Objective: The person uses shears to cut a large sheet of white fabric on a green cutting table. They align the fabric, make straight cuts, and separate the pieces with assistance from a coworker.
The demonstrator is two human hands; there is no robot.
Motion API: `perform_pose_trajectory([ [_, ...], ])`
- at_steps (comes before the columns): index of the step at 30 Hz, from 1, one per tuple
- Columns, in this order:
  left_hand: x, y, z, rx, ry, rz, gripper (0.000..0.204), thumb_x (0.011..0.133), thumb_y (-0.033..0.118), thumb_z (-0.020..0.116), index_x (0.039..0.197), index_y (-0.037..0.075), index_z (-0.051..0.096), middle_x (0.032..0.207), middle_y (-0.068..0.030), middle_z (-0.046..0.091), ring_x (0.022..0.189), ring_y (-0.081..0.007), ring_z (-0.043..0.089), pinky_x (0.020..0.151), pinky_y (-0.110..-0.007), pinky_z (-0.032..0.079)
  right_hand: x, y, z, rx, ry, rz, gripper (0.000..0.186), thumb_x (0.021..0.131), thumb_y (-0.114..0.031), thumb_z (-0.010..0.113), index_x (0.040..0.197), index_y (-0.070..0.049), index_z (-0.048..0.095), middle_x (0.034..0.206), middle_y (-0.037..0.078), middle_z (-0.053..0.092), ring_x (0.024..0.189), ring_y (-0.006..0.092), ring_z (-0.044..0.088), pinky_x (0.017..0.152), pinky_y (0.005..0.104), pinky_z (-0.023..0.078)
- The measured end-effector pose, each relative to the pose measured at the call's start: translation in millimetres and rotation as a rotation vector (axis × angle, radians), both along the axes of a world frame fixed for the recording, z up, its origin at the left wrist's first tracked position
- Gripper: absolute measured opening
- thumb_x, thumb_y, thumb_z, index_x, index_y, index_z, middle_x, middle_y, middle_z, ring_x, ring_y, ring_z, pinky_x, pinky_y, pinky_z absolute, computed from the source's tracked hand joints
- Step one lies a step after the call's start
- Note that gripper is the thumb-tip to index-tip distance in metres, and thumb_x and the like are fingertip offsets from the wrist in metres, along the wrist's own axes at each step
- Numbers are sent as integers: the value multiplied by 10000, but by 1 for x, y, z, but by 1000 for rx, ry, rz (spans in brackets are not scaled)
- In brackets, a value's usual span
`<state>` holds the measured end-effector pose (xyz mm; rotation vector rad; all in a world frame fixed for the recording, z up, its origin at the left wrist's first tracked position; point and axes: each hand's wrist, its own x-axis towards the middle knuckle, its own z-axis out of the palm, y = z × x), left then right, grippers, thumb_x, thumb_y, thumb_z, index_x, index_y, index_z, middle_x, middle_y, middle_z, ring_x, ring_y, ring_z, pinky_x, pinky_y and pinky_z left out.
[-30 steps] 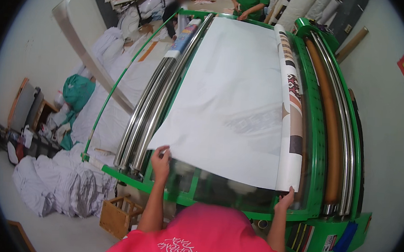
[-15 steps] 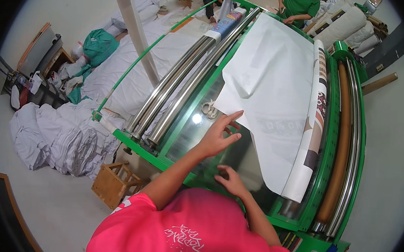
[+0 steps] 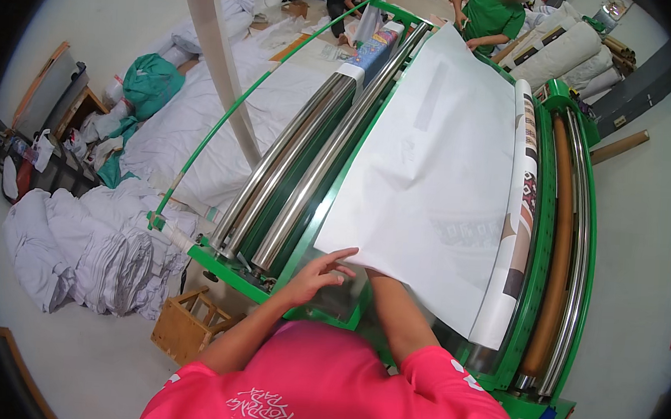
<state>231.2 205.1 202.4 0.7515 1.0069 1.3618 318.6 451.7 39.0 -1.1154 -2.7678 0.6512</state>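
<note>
A wide white sheet (image 3: 425,153) lies across the green-framed machine (image 3: 299,281), its right side meeting a roll of patterned material (image 3: 523,215). Faint marks show through the sheet. My left hand (image 3: 319,278) is at the sheet's near edge, index finger stretched over it and the thumb apart. My right forearm (image 3: 402,315) reaches up to that edge; its hand is hidden beneath the sheet, so its fingers cannot be seen. At the far end, a person in green (image 3: 493,18) has their hands close to the sheet's far edge.
Steel rollers (image 3: 306,184) run along the machine's left side, a brown roller (image 3: 558,248) along its right. A wooden stool (image 3: 188,320) and piled white cloth (image 3: 99,247) are at the left. Another person in black (image 3: 346,0) is at the far left.
The sheet's near left corner has come left and toward me, covering a small pale scissors-like object. My left hand moved nearer with it. My right hand went under the sheet.
</note>
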Motion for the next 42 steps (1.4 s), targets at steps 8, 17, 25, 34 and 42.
perform_pose_trajectory([
  [8, -29, 4, 23, -69, 164, -212, 745, 997, 59, 668, 1712, 96, 462, 1497, -95, 620, 1221, -162, 635, 998, -307, 537, -32, 8, -28, 32, -17, -102, 455, 1068, -360, 604, 1407, -65, 680, 1467, 220, 657, 1380, 414, 599, 1195, 558, 422],
  [17, -43, 16, -11, -113, 363, -191, 603, 1031, 165, 690, 1622, 107, 586, 1317, -101, 710, 1069, -171, 690, 950, -332, 559, 90, -93, -56, -6, 94, -56, 437, 1045, -334, 655, 1367, -40, 686, 1408, 229, 665, 1261, 426, 654, 1108, 556, 490],
  [25, -34, -14, -94, -299, 314, -12, 436, 1049, 174, 659, 1464, 45, 687, 1257, -87, 740, 1060, -162, 699, 937, -328, 557, 238, -234, 55, -515, 137, -2, 321, 945, -125, 846, 1176, 34, 690, 1182, 201, 671, 961, 372, 699, 912, 421, 581],
  [34, -5, -9, -146, -424, -161, 98, 315, 1098, 124, 653, 1393, 25, 700, 1214, -120, 738, 1116, -221, 766, 919, -310, 614, 331, -347, 16, -1349, 505, -662, 262, 1017, -73, 760, 1272, -79, 700, 1085, 19, 714, 967, 85, 635, 811, 275, 512],
  [42, 26, 4, -183, -325, -106, 50, 297, 1077, 176, 764, 1266, -50, 722, 1140, -122, 768, 1019, -253, 818, 814, -279, 645, 275, -363, 34, -1336, 602, -637, 456, 1120, -284, 709, 1530, -110, 613, 1109, -21, 633, 991, 98, 602, 851, 247, 484],
])
